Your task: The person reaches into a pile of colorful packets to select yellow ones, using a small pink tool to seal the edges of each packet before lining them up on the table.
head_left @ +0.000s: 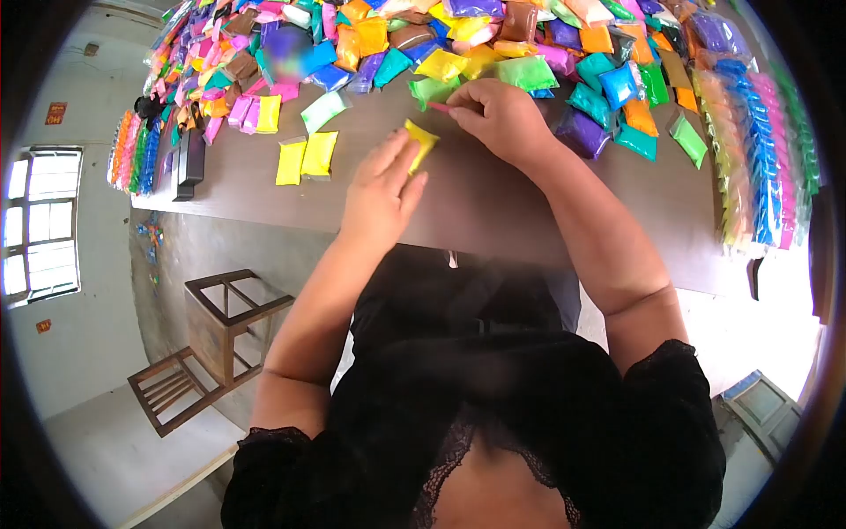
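My left hand [386, 181] is over the brown table, its fingers apart, touching or just above a small yellow packet [421, 148]. Whether it grips that packet is not clear. Between thumb and forefinger, my right hand [498, 119] pinches a thin pink item [438, 107], beside a light green packet [432, 91]. Two yellow packets [305, 159] lie side by side left of my hands, with a pale green packet [324, 109] behind them.
A large heap of coloured packets [352, 40] covers the back of the table [493, 212]. Long strips of packets hang at the right edge [762, 159] and left edge [132, 154]. A black object [188, 163] lies at the left. A wooden stool [225, 326] stands on the floor.
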Demonstrator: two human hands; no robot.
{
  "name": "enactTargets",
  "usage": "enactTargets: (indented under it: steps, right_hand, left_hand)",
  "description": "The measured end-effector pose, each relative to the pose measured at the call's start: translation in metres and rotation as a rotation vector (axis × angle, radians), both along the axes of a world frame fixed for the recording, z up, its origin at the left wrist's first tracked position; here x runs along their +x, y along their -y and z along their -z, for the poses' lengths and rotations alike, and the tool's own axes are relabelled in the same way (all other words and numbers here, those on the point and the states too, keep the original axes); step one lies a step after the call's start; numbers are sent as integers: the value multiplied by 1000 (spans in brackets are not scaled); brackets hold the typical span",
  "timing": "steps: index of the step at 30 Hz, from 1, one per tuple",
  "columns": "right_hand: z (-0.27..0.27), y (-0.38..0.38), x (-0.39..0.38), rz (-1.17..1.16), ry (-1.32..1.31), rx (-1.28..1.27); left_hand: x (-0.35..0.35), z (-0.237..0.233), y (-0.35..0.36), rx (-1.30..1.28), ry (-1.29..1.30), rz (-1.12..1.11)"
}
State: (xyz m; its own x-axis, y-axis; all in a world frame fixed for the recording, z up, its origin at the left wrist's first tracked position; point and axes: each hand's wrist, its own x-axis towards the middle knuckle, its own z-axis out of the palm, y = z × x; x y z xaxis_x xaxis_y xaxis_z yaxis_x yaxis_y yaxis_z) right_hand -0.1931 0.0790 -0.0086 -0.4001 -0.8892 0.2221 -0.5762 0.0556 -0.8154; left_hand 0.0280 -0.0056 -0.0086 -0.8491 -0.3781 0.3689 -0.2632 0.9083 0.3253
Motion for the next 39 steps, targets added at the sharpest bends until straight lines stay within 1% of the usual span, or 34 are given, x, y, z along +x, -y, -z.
enactTargets:
  steps: [1, 3, 4, 5, 7, 8, 10, 11, 13, 14, 16, 19, 23, 25, 26, 27, 29, 31, 34, 35, 36, 37, 38, 39]
  right_hand:
    - [-2, 0, 1, 11, 36, 16]
    - [-2, 0, -1, -8, 14, 22]
    - [-2, 0, -1, -22, -6, 27]
    - [-4, 0, -2, -18, -6, 28]
    - [-9, -3, 1, -104, 61, 46]
    - [-7, -4, 5, -106, 62, 53]
    - [-2, -2, 12, -232, 39, 22]
    - [-2, -2, 15, -233, 41, 24]
    - [-3, -2, 21, -162, -94, -2]
    - [-2, -2, 21, -164, -94, 3]
    - [-1, 0, 22, -137, -239, -50]
    - [-2, 6, 22, -114, -286, -88]
    - [9, 12, 7, -64, -282, -61]
    - [4, 10, 7, -51, -107, -45]
    - [3, 5, 9, -107, -32, -29]
    - [5, 4, 11, -125, -62, -16]
    - [11, 6, 13, -188, -171, -169]
    - [14, 10, 12, -218, -243, -148]
    - [6, 10, 19, -69, -213, -42]
    - [7, 12, 16, -81, -245, -31]
    - [12, 13, 12, -63, -166, -31]
    - [5, 14, 13, -41, -84, -28]
    - [-3, 9, 16, 12, 145, 97]
    - [-4, 4, 17, 10, 120, 110]
  left_hand:
    - [0, 0, -4, 1, -2, -2]
    - [0, -1, -12, 28, -62, 17]
    - [0, -4, -16, -42, -68, 8]
    - [0, -3, -15, -41, -68, 11]
    - [1, -2, -16, -105, -43, 47]
    - [1, -1, -17, -98, -42, 45]
    - [-3, -5, -16, -149, -56, 63]
    - [-3, -4, -15, -146, -55, 62]
    - [-3, -2, -14, -138, -72, 61]
    - [-4, -2, -14, -133, -72, 60]
    - [-4, -2, -14, -98, -77, 43]
    - [-5, 0, -13, -97, -98, 45]
    - [-4, 0, -12, -77, -133, 54]
    - [-4, 0, -12, -64, -140, 75]
    - [-4, -1, -11, -61, -164, 60]
    - [-4, 0, -11, -83, -156, 69]
    - [-4, 3, -12, -90, -195, 49]
    - [-2, 4, -12, -109, -176, 53]
    - [1, 6, -12, -88, -216, 36]
    - [3, 8, -13, -71, -206, 44]
    - [4, 10, -13, -61, -191, 42]
    - [5, 10, -15, -48, -219, 35]
    - [6, 10, -16, -28, -219, 25]
    - [7, 10, -17, -10, -218, 17]
